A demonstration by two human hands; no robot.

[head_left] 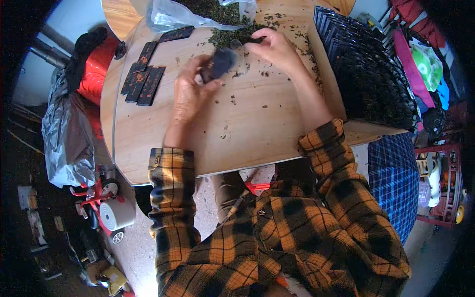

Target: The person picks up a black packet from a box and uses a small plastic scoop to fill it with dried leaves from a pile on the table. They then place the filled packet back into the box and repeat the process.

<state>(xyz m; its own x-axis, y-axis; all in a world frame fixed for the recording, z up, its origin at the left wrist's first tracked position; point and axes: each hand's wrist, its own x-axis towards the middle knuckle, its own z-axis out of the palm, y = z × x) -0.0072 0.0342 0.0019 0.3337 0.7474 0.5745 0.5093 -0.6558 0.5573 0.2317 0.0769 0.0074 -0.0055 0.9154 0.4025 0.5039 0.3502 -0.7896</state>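
Note:
My left hand [190,86] is closed on a small black packet [221,63] and holds it up above the table; motion blurs the packet. My right hand [277,49] is pinched around a small spoon-like scoop [237,46], rounded and greyish, close to the packet's upper end. Blur hides whether the two touch. Behind the hands lies a heap of dark green dried leaves [225,37], partly under a clear plastic bag [170,17]. Several flat black packets with reddish print [150,85] lie to the left on the wooden table [237,133].
On the right, an open cardboard box [326,69] holds rows of many black packets [371,74]. Leaf crumbs [264,74] are scattered over the tabletop. A grey plastic bag [69,133] hangs at the left, and a blue checked cloth [393,173] is at the right.

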